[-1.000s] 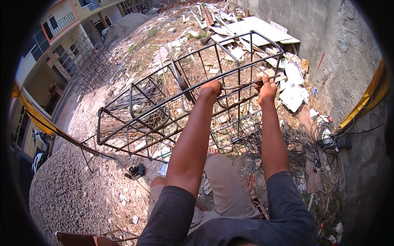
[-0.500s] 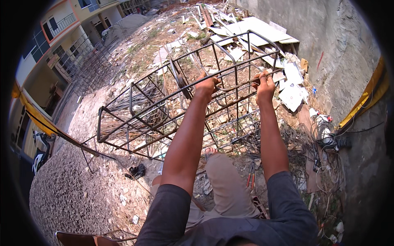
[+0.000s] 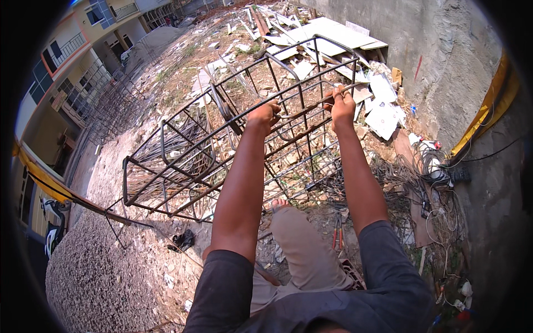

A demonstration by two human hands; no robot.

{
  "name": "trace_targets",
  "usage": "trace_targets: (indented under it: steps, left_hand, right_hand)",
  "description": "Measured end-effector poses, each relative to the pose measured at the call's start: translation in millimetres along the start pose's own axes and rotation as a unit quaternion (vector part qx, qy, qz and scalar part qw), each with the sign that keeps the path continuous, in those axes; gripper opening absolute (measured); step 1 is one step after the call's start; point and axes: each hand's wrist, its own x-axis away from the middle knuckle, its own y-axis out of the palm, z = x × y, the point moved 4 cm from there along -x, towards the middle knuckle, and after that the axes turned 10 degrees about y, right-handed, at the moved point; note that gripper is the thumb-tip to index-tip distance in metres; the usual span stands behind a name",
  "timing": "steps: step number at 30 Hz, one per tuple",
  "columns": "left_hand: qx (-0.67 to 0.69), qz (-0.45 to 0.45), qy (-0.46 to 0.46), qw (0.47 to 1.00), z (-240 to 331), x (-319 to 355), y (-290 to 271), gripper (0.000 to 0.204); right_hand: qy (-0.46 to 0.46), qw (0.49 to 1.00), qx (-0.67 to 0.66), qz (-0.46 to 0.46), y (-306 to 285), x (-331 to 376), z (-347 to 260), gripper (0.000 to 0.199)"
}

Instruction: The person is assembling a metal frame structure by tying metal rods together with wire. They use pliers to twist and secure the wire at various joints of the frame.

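Fingers of left hand (image 3: 265, 115) and right hand (image 3: 342, 105) clenched on rebar cage (image 3: 183, 161); rubble, tangled cables (image 3: 438, 172) around.

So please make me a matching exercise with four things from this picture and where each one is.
Things:
1. left hand
2. right hand
3. pliers
4. pale boards

Places:
A. on the ground by the person's right knee
B. piled at the far end beside the wall
C. on a long bar of the rebar cage, near its middle
D. on the same bar, nearer the wall

Pairs: 1-C, 2-D, 3-A, 4-B
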Motion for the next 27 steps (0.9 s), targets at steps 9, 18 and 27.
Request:
trace_targets:
  steps: [9,18,27]
  left_hand:
    - [0.023,0.018,0.023,0.999,-7,-6,-6,0.018]
    - [0.008,0.064,0.01,0.998,-4,12,3,0.017]
    - [-0.051,0.029,0.001,0.998,-3,13,3,0.014]
  right_hand:
    - [0.05,0.998,-0.025,0.02,21,9,15,0.045]
    - [0.127,0.948,-0.262,-0.132,35,35,33,0.069]
    - [0.155,0.959,-0.217,-0.095,31,23,43,0.077]
